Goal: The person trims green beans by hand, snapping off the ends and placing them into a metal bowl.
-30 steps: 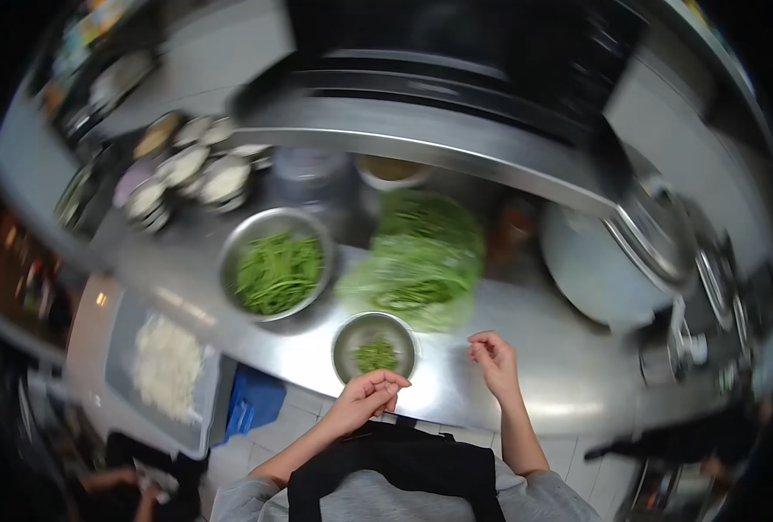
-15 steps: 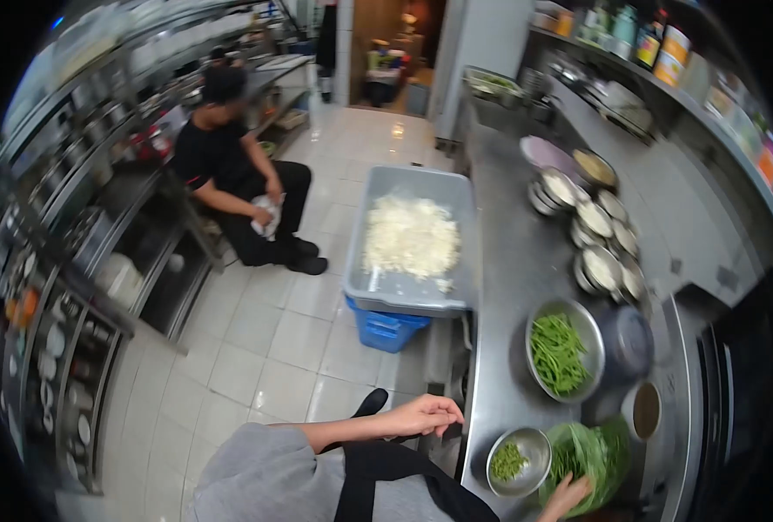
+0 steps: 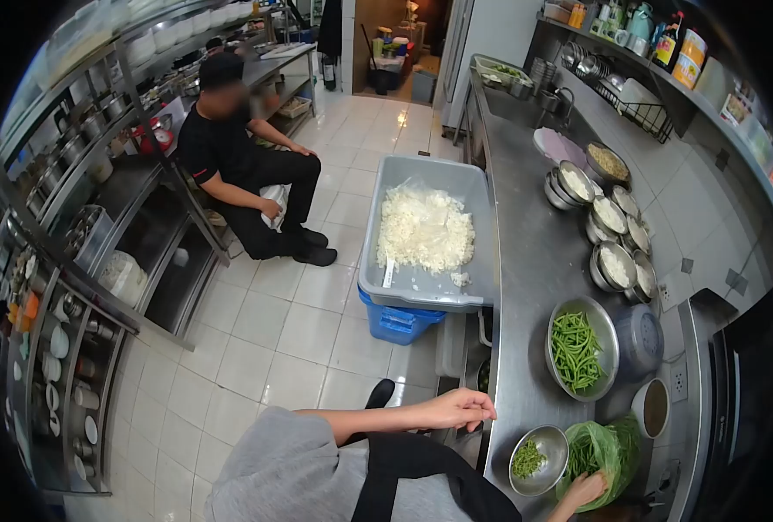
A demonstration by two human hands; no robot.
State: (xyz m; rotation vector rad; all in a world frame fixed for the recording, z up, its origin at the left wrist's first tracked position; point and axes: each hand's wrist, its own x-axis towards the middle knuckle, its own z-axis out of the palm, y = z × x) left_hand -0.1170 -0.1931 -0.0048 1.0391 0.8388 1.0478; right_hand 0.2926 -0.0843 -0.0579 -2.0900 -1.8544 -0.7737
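My left hand (image 3: 463,407) is at the counter's front edge, fingers curled and thumb pressed in; whatever it may hold does not show. My right hand (image 3: 588,490) is at the mouth of a green plastic bag (image 3: 623,448) with green beans in it. Its fingers are bent together against the beans and the bag film, and their tips are partly hidden. Just left of the bag, a small steel bowl (image 3: 554,442) contains short green bits (image 3: 527,458). Behind that stands a larger steel bowl (image 3: 613,358) of whole green beans (image 3: 576,352).
A grey tub (image 3: 375,261) of white chopped food rests on a blue bin (image 3: 399,322) left of the steel counter (image 3: 513,287). Several bowls (image 3: 615,265) stand farther back. A seated person (image 3: 221,148) holds a white cloth (image 3: 273,202). Shelving lines the left side.
The view has shifted slightly, so everything sits a little farther right. Both my hands keep their places by the counter edge and bag. The seated person has moved one hand to their knee.
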